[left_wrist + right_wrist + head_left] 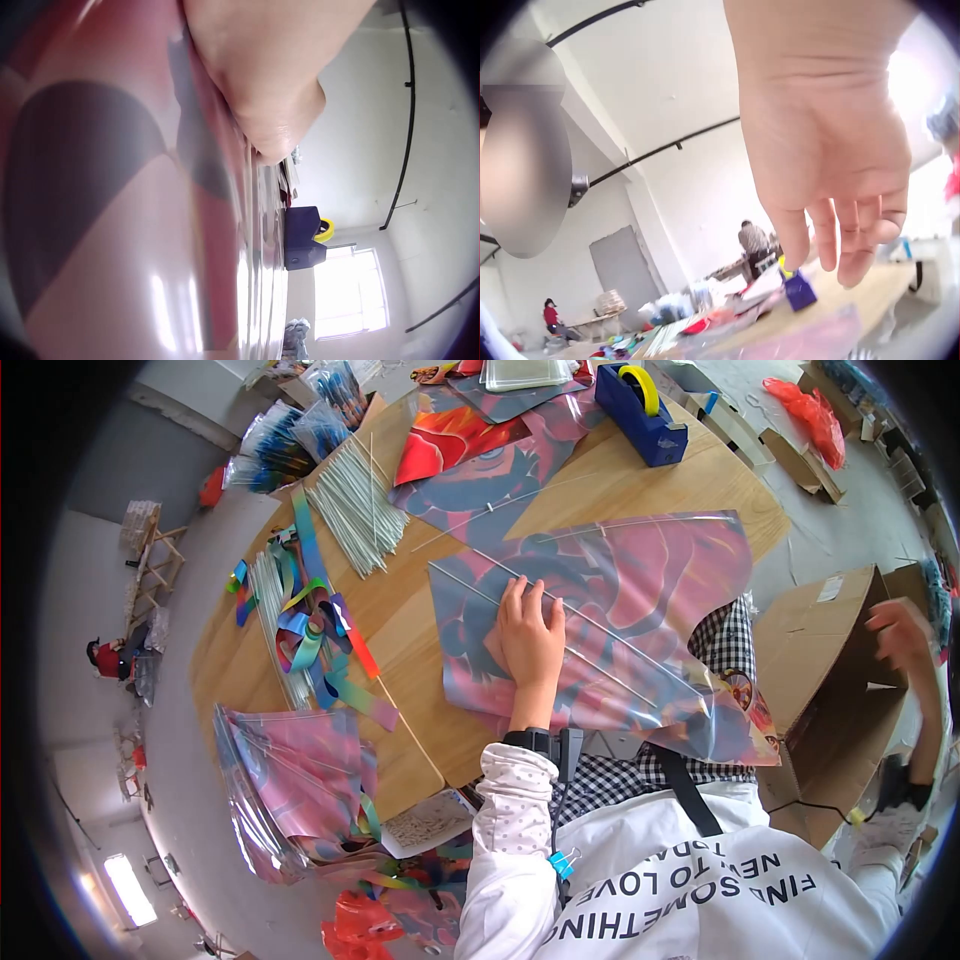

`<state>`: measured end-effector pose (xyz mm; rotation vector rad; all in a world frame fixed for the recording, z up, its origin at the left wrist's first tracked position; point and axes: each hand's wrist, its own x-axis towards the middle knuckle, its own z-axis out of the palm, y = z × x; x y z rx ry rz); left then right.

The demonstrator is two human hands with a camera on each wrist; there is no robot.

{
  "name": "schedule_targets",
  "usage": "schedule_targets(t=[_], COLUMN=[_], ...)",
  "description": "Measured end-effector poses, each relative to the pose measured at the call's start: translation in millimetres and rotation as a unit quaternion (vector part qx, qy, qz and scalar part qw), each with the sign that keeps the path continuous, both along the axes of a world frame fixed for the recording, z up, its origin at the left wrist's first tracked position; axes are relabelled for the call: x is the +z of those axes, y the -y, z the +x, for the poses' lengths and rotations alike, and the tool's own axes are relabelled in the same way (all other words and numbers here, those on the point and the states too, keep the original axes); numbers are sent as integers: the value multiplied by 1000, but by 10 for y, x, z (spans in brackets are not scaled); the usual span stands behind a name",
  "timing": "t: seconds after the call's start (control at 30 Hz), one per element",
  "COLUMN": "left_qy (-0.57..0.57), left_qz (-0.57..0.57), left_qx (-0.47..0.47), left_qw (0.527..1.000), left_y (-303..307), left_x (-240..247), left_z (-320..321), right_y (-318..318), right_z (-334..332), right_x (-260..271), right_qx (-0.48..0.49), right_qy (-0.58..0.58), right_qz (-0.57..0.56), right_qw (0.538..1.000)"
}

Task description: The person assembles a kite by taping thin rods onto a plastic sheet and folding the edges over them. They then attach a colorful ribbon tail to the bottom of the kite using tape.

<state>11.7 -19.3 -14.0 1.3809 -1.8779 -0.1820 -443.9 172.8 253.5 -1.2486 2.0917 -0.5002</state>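
The bench (405, 625) is pale wood with a rounded edge, and a person sits up against it. The sheet (695, 560), glossy and printed in pink and grey-blue, lies at the near side of the top, its corner hanging over the checked lap. Two thin rods (612, 678) slant across it. The left grip (530, 635) rests on the sheet over the rods, fingers extended and slightly bent. The right grip (900, 635) is raised out to the side beyond the bench, fingers loosely bent, holding nothing.

Toward the far edge stands a blue tape dispenser (650, 435), beside more printed sheets (460, 490). A heap of white sticks (355, 510) lies to the left, near tangled ribbons (305, 625). Just right of the person is a cardboard box (810, 645); a red bag (808, 420) lies farther off. Around us the walls are white, with a bright window (349, 292) and, across the room, a seated figure in red (553, 315).
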Motion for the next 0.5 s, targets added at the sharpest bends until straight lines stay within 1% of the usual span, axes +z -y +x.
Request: schedule_targets(t=[0.07,0.13,0.2,0.23,0.3,0.33,0.4,0.47,0.5], left_qy=[5,3,-10,-3,9,6,11,16,17], left_qz=[-2,4,21,16,1,-1,-1,1,6], left_qx=[2,0,-11,-6,1,-1,1,-1,-2], left_qw=[1000,1000,1000,1000,1000,1000,1000,1000,1000], left_y=[-11,-7,-22,-25,-27,-15,-14,-2,-12], left_x=[6,24,47,69,108,101,63,80,77], left_z=[5,-4,4,6,-1,-21,0,4,4], right_y=[81,325,735,986,1526,1809,2383,3163,3437], right_z=[-319,-402,-268,-144,125,272,498,365,332], right_x=[383,626,617,527,218,-20,-600,-1431,-1709], right_qx=[-2,27,72,96,131,136,114,113,108], right_qy=[-40,-42,-7,15,76,106,163,32,-24], right_qz=[-39,-98,-154,-177,-213,-225,-255,-288,-305], right_qw=[998,994,985,979,965,959,946,950,946])
